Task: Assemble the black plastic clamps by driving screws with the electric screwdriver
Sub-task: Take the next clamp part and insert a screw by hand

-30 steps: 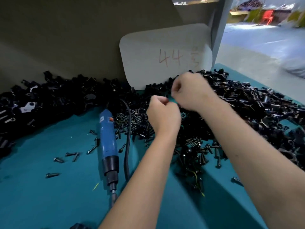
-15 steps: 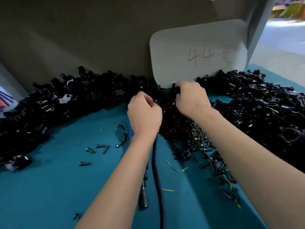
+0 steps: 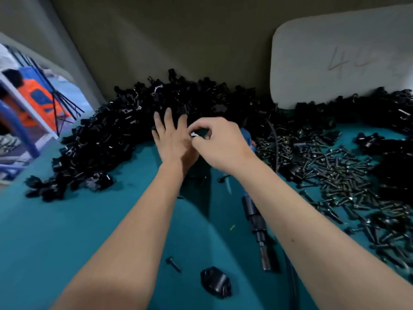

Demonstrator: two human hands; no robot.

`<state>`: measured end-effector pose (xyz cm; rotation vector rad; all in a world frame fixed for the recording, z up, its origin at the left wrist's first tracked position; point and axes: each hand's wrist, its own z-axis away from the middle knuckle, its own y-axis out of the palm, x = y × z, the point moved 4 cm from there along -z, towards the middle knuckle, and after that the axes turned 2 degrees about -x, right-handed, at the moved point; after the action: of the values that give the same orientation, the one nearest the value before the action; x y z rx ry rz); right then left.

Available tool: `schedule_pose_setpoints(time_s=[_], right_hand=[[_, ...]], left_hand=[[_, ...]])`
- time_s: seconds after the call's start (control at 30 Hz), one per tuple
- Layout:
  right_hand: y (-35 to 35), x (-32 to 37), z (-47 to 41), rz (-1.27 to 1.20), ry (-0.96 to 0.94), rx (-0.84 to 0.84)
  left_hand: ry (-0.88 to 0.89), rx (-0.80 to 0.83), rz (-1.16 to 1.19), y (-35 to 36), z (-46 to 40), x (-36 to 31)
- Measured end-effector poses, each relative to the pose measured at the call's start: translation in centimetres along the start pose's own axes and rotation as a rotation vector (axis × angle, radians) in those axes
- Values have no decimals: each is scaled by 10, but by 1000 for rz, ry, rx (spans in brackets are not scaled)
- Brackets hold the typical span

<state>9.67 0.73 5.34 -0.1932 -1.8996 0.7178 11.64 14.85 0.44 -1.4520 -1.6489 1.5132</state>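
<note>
Hands over the far heap of black plastic clamp parts (image 3: 125, 139): left hand (image 3: 171, 139) spread flat, likely sorting; right hand (image 3: 220, 142) pinching a small black-and-white piece (image 3: 194, 134), presumably for assembly. Blue electric screwdriver (image 3: 257, 217) lies unused on the teal table (image 3: 67, 231), near right.

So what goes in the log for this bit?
left hand open at clamp pile | right hand pinching small part | screwdriver lying idle
</note>
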Motion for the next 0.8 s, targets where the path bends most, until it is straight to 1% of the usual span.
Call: schedule_pose_setpoints(time_s=[0.07, 0.13, 0.2, 0.3, 0.4, 0.47, 0.53, 0.63, 0.67, 0.7, 0.73, 0.8], right_hand=[[11, -1, 0, -9, -9, 7], [15, -1, -1, -17, -27, 13], [15, -2, -2, -30, -32, 0], [11, -5, -7, -26, 0, -49], [7, -7, -9, 2, 7, -63], [4, -7, -8, 11, -2, -69], [1, -7, -8, 6, -1, -86], [0, -10, -10, 5, 28, -99], [1, -11, -11, 3, 40, -98], [3, -13, -12, 3, 50, -98], [5, -14, -12, 7, 58, -95], [9, -16, -11, 10, 69, -80]], left_hand=[[10, 10, -33, 5, -8, 3], [2, -55, -117, 0, -18, 3], [13, -113, -126, -10, -27, 0], [61, -131, -36, -15, -29, -3], [92, -123, 112, -13, -16, -10], [78, -224, 191, -17, -10, -11], [134, -353, 136, -23, -9, -14], [172, -420, 170, -30, -16, -12], [152, -432, 119, -31, -19, -9], [116, -415, 29, -30, -24, -5], [77, -343, -45, -25, -28, 0], [2, -97, -128, -11, -33, 10]])
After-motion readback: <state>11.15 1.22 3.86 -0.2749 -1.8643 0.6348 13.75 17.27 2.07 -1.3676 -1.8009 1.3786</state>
